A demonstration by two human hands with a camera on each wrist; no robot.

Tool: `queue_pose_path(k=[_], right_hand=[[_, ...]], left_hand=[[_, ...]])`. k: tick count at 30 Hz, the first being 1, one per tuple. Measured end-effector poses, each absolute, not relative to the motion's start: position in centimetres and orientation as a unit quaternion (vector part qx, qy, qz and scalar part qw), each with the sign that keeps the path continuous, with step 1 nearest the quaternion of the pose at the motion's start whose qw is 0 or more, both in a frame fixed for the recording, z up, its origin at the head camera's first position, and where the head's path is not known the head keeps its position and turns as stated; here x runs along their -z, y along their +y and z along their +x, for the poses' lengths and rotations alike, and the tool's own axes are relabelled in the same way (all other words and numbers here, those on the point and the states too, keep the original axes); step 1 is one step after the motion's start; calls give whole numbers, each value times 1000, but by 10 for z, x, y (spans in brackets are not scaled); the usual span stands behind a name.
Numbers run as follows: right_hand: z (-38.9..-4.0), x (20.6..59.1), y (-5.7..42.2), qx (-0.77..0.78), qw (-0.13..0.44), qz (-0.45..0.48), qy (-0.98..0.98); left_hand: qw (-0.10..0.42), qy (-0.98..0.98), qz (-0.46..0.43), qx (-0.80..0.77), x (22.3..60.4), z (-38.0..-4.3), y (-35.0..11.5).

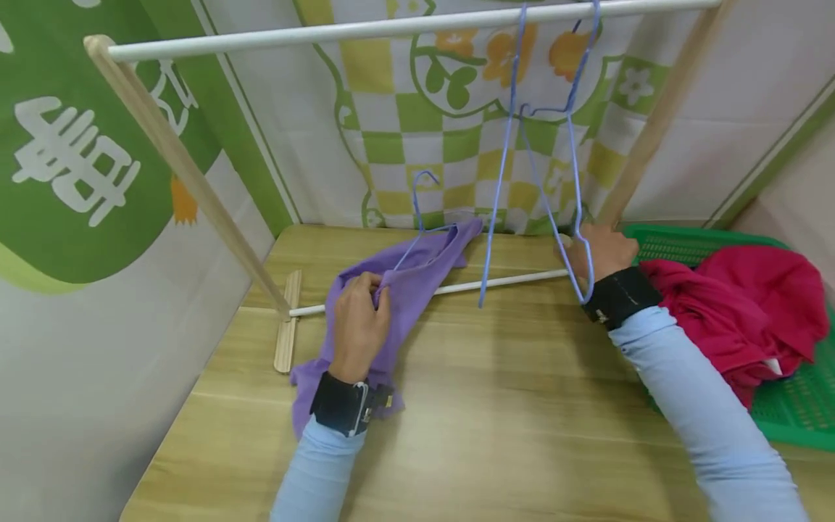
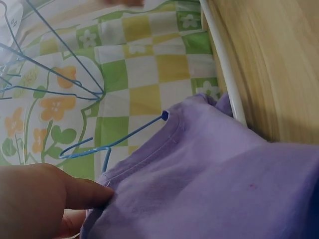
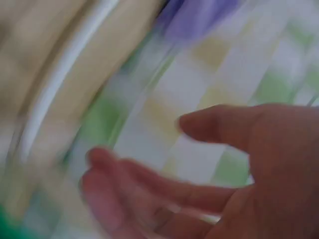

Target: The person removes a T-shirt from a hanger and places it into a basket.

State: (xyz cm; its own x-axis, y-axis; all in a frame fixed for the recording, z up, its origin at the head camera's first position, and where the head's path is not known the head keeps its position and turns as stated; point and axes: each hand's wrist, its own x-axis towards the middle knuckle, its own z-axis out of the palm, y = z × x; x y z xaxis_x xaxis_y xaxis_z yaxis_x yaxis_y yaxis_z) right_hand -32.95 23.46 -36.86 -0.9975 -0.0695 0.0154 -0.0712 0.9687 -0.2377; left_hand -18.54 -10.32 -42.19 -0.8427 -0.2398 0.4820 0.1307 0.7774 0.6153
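Observation:
My left hand (image 1: pixel 359 326) pinches a purple shirt (image 1: pixel 424 297) near its neckline, thumb on one side of the cloth. A blue wire hanger (image 2: pixel 137 131) sits inside the shirt, its hook and part of one shoulder showing out of the collar in the left wrist view. The shirt hangs over the rack's white lower bar (image 1: pixel 502 282), with its lower part spread towards me. My right hand (image 1: pixel 603 250) is at the rack's right post, behind a hanging blue hanger (image 1: pixel 578 188). In the blurred right wrist view its thumb and fingers (image 3: pixel 199 194) are apart with nothing between them.
A wooden rack with a white top bar (image 1: pixel 326 30) stands on the wood-grain table (image 1: pixel 489 420). Blue hangers hang from the bar's right part. At right, a green basket (image 1: pixel 799 395) holds crimson cloth (image 1: pixel 750 304). A patterned curtain (image 1: pixel 391 148) is behind.

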Motion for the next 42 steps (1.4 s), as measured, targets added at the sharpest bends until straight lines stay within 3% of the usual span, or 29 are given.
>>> queue_pose_path(k=[4, 8, 14, 20, 31, 42], right_hand=[[-307, 374, 168, -215, -27, 167, -962], [-294, 379, 105, -311, -54, 214, -924], [-291, 378, 56, -351, 23, 186, -917], [-307, 379, 32, -363, 58, 156, -917], [-336, 380, 29, -406, 47, 95, -908], [-348, 376, 36, -453, 29, 80, -888]], left_hand=[[287, -901, 18, 326, 420, -188, -97], [280, -903, -10, 327, 420, -191, -86], [287, -908, -11, 303, 419, -191, -74], [305, -919, 26, 249, 409, -178, -80], [303, -936, -4, 180, 383, -144, -68], [191, -960, -19, 205, 368, -135, -88]])
